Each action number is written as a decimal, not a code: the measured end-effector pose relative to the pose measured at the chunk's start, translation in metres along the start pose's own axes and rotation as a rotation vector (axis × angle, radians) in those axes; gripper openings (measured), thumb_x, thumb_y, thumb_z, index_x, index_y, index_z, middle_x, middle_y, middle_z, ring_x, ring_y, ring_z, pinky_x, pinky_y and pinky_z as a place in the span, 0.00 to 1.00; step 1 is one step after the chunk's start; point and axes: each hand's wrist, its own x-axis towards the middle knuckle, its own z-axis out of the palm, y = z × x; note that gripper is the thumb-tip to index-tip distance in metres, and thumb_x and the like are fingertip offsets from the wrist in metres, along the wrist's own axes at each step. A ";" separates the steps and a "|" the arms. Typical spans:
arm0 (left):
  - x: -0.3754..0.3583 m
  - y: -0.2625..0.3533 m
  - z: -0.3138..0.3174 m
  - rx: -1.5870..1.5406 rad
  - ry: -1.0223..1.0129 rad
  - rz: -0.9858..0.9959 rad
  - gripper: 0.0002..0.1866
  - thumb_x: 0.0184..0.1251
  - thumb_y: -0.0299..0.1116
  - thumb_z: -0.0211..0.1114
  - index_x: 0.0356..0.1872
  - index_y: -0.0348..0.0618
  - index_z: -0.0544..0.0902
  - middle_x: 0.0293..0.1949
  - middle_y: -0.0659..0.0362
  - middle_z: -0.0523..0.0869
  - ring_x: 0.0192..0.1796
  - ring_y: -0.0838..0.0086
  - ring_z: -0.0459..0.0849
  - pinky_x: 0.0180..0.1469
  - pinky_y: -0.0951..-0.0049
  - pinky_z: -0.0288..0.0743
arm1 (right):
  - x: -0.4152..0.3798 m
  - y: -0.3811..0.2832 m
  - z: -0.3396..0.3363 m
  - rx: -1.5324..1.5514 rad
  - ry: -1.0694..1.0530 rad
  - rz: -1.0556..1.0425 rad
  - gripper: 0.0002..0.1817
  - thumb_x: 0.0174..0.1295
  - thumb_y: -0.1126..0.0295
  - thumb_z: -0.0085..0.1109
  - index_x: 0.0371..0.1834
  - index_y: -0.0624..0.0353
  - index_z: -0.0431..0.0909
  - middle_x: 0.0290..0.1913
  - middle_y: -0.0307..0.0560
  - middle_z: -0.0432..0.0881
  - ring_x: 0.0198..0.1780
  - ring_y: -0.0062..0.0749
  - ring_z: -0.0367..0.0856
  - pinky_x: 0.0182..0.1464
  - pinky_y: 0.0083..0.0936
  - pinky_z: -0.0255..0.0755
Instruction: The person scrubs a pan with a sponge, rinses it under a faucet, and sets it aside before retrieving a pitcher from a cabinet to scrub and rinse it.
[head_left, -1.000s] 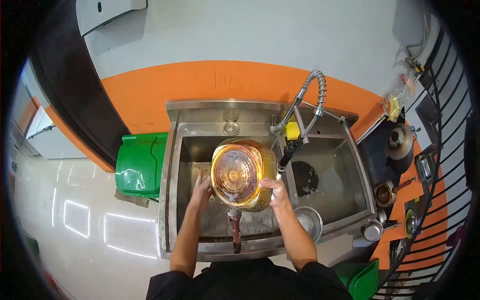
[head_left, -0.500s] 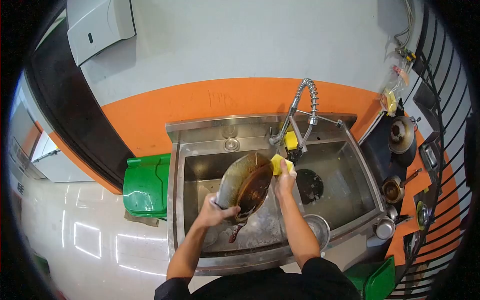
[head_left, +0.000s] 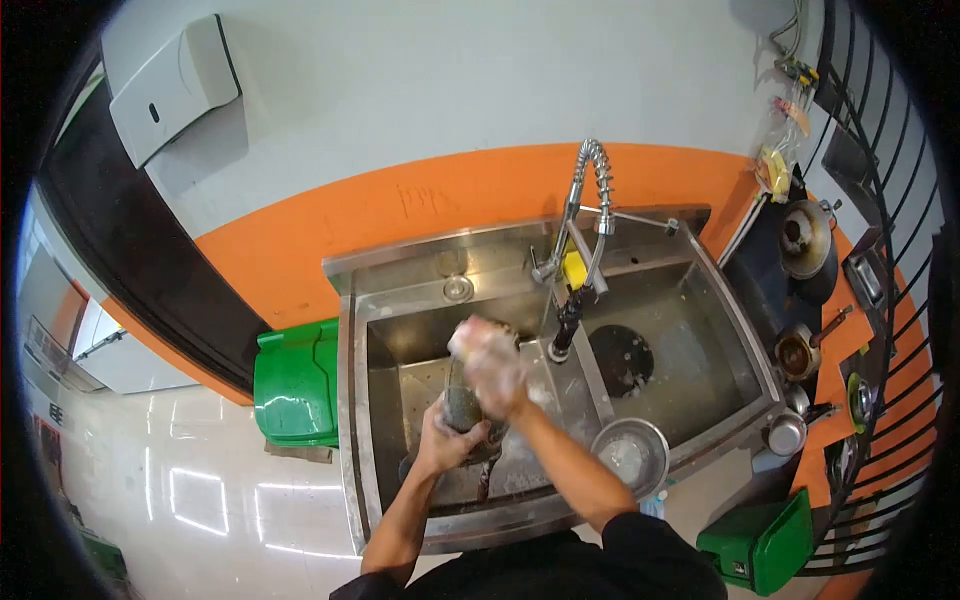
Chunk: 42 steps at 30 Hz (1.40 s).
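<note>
My left hand is closed on the rim of a stained pan, which is tilted up over the left sink basin. Its dark handle points down toward me. Across the upper part of the pan is my right hand, smeared by motion and soapy. A pale yellowish blur at its fingers matches the yellow sponge it held half a second ago. Most of the pan's inside is hidden behind this hand.
A spring-neck faucet stands behind the basins, with another yellow sponge at its base. The right basin holds water and a dark round piece. A metal bowl sits near the front edge. Green bins flank the sink.
The pan has turned more edge-on and shifted slightly lower. My right hand has swept left from the pan's right rim to across its upper part. The view has tilted a little.
</note>
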 end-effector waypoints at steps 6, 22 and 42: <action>-0.014 0.038 0.007 0.002 0.037 -0.018 0.27 0.50 0.27 0.75 0.53 0.34 0.78 0.46 0.59 0.84 0.47 0.76 0.81 0.54 0.72 0.74 | 0.002 0.056 -0.001 0.330 -0.005 0.438 0.12 0.67 0.70 0.49 0.40 0.63 0.84 0.48 0.54 0.85 0.52 0.50 0.83 0.60 0.40 0.73; -0.048 0.032 -0.034 0.275 0.024 0.132 0.16 0.49 0.22 0.74 0.42 0.34 0.82 0.31 0.60 0.87 0.30 0.73 0.86 0.37 0.73 0.80 | -0.060 0.083 0.030 0.970 0.183 1.101 0.19 0.69 0.56 0.52 0.44 0.63 0.82 0.40 0.44 0.85 0.40 0.27 0.81 0.44 0.27 0.73; -0.015 0.050 -0.002 0.298 -0.075 0.057 0.16 0.57 0.36 0.77 0.38 0.35 0.82 0.27 0.65 0.82 0.30 0.81 0.75 0.33 0.75 0.72 | 0.034 0.020 0.003 0.125 -0.247 0.258 0.20 0.72 0.61 0.47 0.24 0.59 0.80 0.22 0.57 0.79 0.26 0.57 0.79 0.30 0.45 0.72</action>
